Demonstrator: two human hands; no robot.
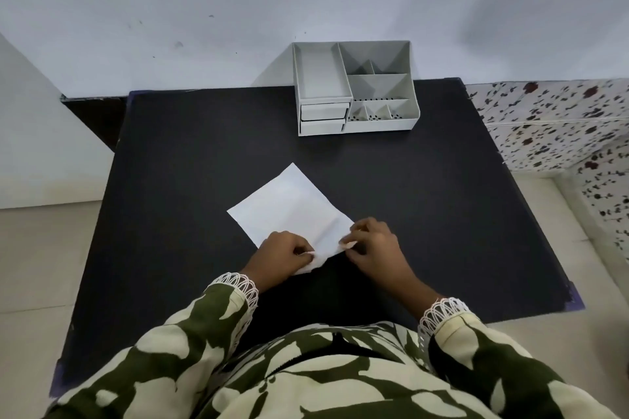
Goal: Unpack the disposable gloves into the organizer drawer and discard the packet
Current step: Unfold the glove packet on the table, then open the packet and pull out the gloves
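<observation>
Opening step, I'd say: left hand point(285, 250) and right hand point(372, 241) each pinch the packet's point(289, 207) near edge. Next it needs tearing; organizer point(354, 88) drawers beyond the packet look closed.

The person wears a loose top point(306, 381) printed with dark olive-green leaf shapes on cream. Both long sleeves end in cuffs trimmed with white looped lace point(242, 286).
</observation>
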